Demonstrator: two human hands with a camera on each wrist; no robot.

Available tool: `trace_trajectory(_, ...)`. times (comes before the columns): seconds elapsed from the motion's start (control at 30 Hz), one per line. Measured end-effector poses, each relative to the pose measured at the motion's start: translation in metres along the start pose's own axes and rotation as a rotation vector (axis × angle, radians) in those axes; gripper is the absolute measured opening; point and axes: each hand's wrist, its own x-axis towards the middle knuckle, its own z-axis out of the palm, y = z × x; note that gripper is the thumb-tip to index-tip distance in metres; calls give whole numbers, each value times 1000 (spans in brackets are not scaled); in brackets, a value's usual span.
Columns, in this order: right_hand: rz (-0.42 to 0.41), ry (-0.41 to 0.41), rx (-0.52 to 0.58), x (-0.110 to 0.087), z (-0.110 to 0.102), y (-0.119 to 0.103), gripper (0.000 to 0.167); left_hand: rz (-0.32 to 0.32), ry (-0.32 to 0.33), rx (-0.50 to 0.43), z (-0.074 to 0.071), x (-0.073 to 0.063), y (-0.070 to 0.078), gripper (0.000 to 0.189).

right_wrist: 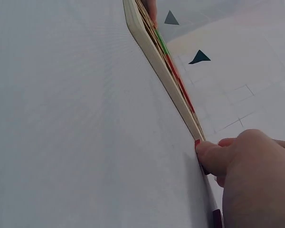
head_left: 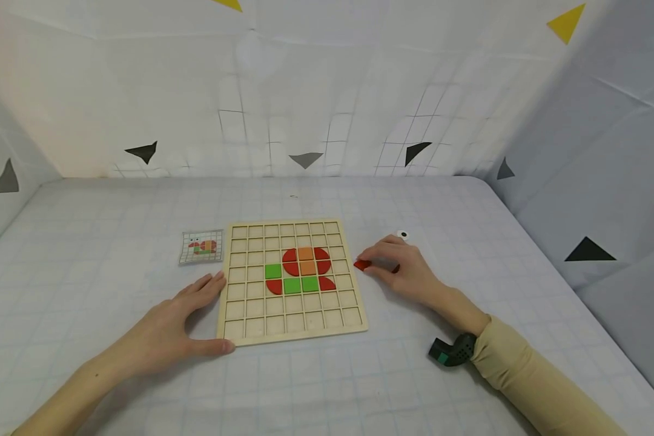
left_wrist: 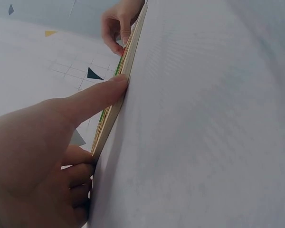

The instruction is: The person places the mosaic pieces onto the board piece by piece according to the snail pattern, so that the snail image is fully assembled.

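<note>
Head view: a person works at a pale, faintly gridded table [head_left: 305, 387], walled in by white sheeting. Fine grid lines cross the lower back wall [head_left: 332, 72], where dark and grey triangles [head_left: 417, 152] sit in a row just above the table's far edge; yellow triangles [head_left: 568, 24] show higher up. Greyer cloth closes the right side [head_left: 605, 169], marked with dark triangles of its own.

Near the table's middle lies a wooden board [head_left: 312, 315] divided into square cells, bearing red tiles [head_left: 274, 286], orange tiles [head_left: 307, 267] and green tiles [head_left: 292, 286]. The left hand [head_left: 166, 330] steadies its left edge, fingers extended, thumb spread well apart at the near corner. Just off the right edge, the right hand [head_left: 411, 272] has thumb and fingers clamped on a red piece [head_left: 362, 264]; the right wrist view shows that pinch close beside the board's side. A second dark red piece [head_left: 396, 268] lies beneath the hand, and a white disc [head_left: 403, 235] with a black dot rests beyond it.

Left of the board, a small patterned card [head_left: 201, 247] lies flat. A black device [head_left: 452, 350] hangs at the right wrist, by a tan sleeve [head_left: 534, 375].
</note>
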Motion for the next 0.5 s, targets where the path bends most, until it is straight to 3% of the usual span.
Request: trace_trajectory(0.5, 17, 10, -24, 1, 1, -5, 22, 2, 6, -10, 1, -1, -1, 114)
